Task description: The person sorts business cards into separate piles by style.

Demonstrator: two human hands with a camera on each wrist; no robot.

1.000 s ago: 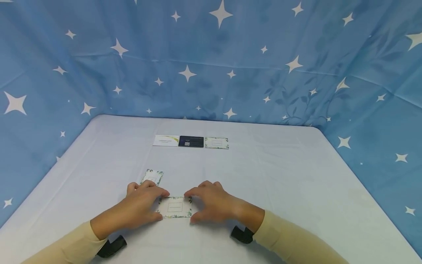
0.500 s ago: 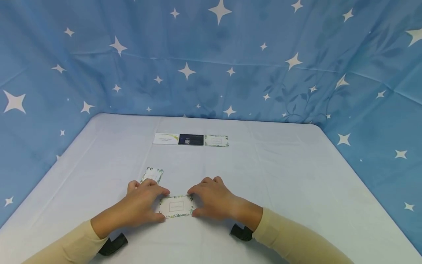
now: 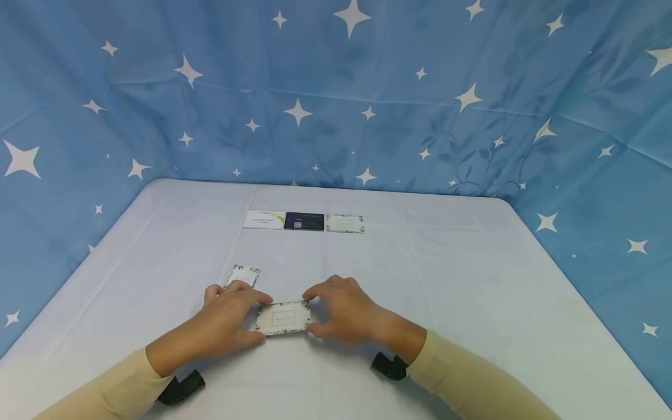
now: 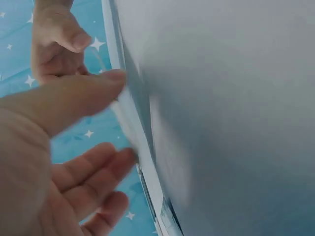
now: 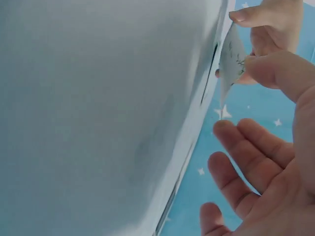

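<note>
**Both hands on one leaf-bordered card**

From my remote seat I see the left hand (image 3: 231, 318) and the right hand (image 3: 343, 309) meeting at a leaf-bordered card (image 3: 283, 318) near the front of the white table (image 3: 446, 280). Each hand pinches one short end of the card, thumb toward me and fingers on the far side; the card tilts slightly, its right end raised off the cloth (the right wrist view shows it edge-on, clear of the surface). The other fingers are loosely spread.

Just beyond the left hand's knuckles lies a second leaf-bordered card (image 3: 242, 275), partly hidden. Farther back, three cards sit side by side in a row: a white card (image 3: 264, 219), a black card (image 3: 304, 221) and a third leaf-bordered card (image 3: 345, 223). Blue star-printed fabric (image 3: 336, 93) rises behind and beside the table.
</note>
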